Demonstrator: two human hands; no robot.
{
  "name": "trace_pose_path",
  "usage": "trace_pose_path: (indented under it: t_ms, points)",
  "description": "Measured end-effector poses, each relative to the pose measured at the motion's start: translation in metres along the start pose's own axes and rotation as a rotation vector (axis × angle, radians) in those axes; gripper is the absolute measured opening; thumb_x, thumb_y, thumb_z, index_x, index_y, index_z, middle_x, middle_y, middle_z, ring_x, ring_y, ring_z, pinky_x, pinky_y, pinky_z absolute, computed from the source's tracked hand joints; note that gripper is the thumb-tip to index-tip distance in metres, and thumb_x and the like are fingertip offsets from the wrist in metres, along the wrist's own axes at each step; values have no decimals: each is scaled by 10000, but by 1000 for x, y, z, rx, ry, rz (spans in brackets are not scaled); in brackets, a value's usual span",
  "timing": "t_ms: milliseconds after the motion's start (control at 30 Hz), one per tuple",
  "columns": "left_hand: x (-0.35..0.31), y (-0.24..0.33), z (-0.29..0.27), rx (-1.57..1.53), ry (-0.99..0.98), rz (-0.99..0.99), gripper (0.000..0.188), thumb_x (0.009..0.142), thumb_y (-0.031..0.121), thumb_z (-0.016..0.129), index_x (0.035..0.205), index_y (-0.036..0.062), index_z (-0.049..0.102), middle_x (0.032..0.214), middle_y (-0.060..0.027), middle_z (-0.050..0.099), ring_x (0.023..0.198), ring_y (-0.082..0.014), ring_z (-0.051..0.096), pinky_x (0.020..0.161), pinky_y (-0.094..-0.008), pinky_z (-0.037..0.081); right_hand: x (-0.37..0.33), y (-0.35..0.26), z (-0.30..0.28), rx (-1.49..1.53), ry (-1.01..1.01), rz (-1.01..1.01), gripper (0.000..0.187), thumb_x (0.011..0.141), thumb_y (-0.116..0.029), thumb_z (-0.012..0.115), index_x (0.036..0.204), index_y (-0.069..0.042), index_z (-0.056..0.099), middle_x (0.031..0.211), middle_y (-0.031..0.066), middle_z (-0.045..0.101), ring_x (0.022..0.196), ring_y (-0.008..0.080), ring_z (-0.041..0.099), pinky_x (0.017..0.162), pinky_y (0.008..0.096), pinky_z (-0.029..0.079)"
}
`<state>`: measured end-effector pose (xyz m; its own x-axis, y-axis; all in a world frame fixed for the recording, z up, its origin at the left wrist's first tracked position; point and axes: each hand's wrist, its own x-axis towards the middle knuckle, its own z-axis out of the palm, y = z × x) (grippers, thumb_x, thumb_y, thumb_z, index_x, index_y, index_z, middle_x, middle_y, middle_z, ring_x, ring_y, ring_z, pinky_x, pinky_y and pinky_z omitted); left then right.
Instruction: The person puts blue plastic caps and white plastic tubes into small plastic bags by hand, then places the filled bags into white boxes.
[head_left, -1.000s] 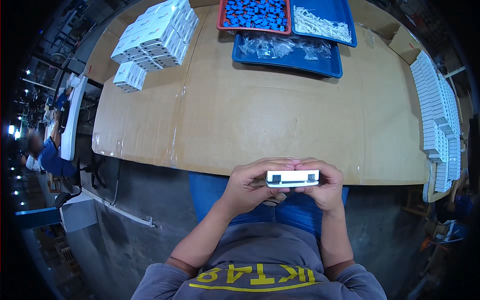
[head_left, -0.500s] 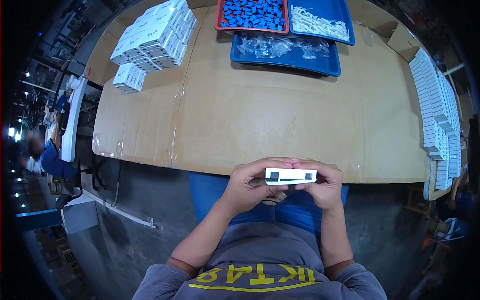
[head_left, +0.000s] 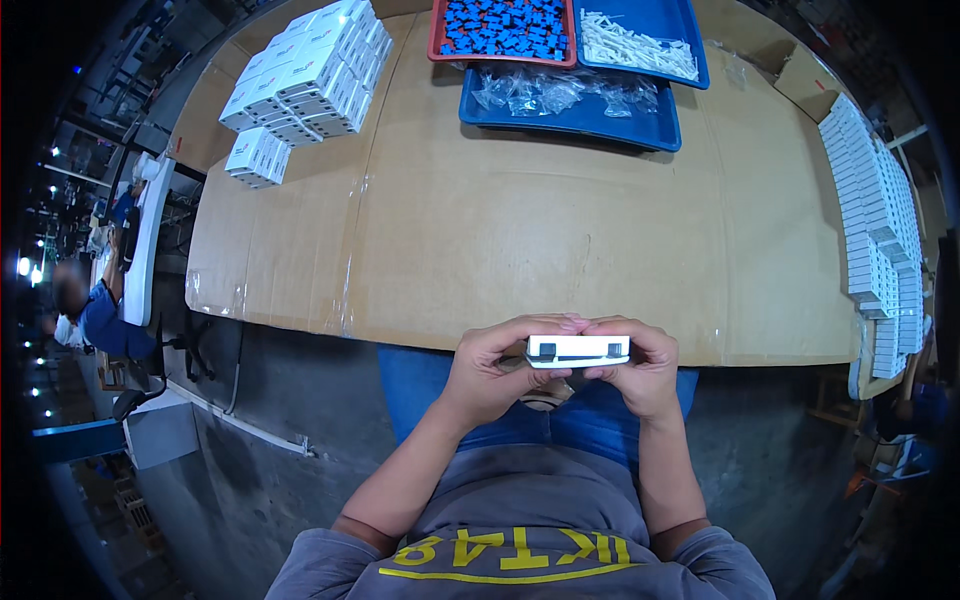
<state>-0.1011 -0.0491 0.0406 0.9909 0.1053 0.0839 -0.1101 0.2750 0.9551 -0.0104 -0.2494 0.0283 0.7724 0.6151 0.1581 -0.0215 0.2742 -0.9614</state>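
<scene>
Just off the table's near edge, I hold a flat white box-shaped casing [head_left: 579,345] between both hands. The side turned up has a dark square at each end, and a narrow dark gap runs along its lower part. My left hand [head_left: 494,372] is closed on the left end, with the thumb below and fingers along the far side. The right end is gripped by my right hand [head_left: 645,368] in the same way, and the fingertips of both hands meet at the far middle. My palms and fingers hide the rest of the casing.
White boxes [head_left: 300,75] are stacked at the far left of the cardboard-covered table [head_left: 540,240]. At the back stand a red tray [head_left: 433,45] of blue parts, a blue tray [head_left: 703,70] of white sticks and another blue tray [head_left: 560,128] of clear bags. White pieces [head_left: 870,220] line the right edge.
Both hands and the casing have shifted slightly left, and the casing has tilted a little. My grip stays the same, and the trays and stacks are unmoved.
</scene>
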Motion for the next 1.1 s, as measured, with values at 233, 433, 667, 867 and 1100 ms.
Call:
trace_pose_path:
  t_ms: [233, 433, 667, 867, 1100]
  points:
    - [2, -6, -4, 37, -38, 101, 354, 899, 8, 787, 1244, -17, 711, 1290, -180, 721, 1249, -259, 674, 1056, -376, 550, 0, -2, 1, -23, 15, 6, 426, 771, -23, 904, 1163, 17, 743, 1152, 135, 767, 1075, 196, 727, 958, 326, 574]
    - [2, 1, 0, 17, 1, 4, 367, 855, 21, 833, 1196, -15, 703, 1225, -182, 738, 1257, -331, 668, 1095, -454, 530, -2, 0, 0, -36, 30, 30, 403, 791, -7, 884, 1168, 22, 743, 1157, 145, 771, 1080, 198, 731, 962, 325, 574]
    - [1, 0, 11, -125, 117, -43, 356, 858, -10, 822, 1192, -15, 700, 1334, -179, 677, 1277, -286, 647, 1098, -387, 516, -4, 11, 0, 107, 79, 63, 437, 829, 3, 851, 1236, 37, 694, 1185, 137, 745, 1105, 209, 711, 981, 325, 564]
    - [-6, 4, -6, 332, 94, -76, 353, 844, -30, 812, 1182, -10, 715, 1211, -118, 699, 1152, -220, 678, 985, -328, 534, 14, -19, 10, -335, 39, -97, 506, 812, -40, 867, 1279, 1, 677, 1206, 127, 691, 1127, 222, 676, 964, 336, 538]
    - [-2, 37, 6, 542, -55, 171, 406, 798, -53, 821, 1185, 26, 726, 1156, -106, 712, 1024, -212, 719, 829, -328, 603, 8, -43, 10, -370, -81, -109, 359, 800, -45, 860, 1144, -16, 762, 1100, 104, 662, 977, 201, 668, 834, 315, 540]
